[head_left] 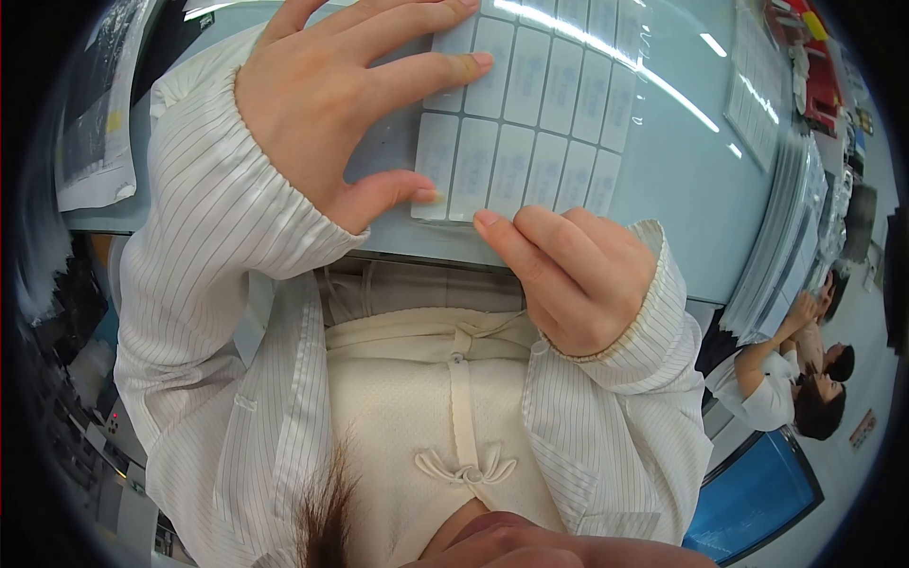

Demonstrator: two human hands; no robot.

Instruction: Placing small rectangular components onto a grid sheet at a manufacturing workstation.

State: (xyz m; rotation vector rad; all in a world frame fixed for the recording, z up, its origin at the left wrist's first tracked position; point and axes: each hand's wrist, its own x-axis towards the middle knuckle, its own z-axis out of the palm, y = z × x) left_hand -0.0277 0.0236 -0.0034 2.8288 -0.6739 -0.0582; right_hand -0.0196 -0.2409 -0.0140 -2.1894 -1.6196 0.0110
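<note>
Your sheet of white rectangles (509,159) lies on the pale blue-grey tabletop (674,213) between 12 and 1 o'clock, its top running out of view; the rectangles stand in neat rows with thin gaps, each bearing faint bluish marks too pale to make out. Your left hand (317,104) is at 11 o'clock, fingers spread, with fingertips reaching over the sheet's left part and the thumb at its lower left corner, about 7 o'clock on the sheet. Your right hand (587,270) is at 3 o'clock, close to the middle of the view, its index fingertip at the sheet's 6 o'clock edge and the other fingers curled; its thumb is hidden, so I cannot tell whether you are pinching the edge. Your two hands are apart. A bright streak of reflected light slants across the sheet toward 1 o'clock. At 2 o'clock you have another pale sheet (751,99), and nearly at 3 o'clock a stack of clear-wrapped sheets (781,232). Papers (99,104) lie at 10 o'clock; a co-worker in a white top (762,388) is between 3 and 4 o'clock.
</note>
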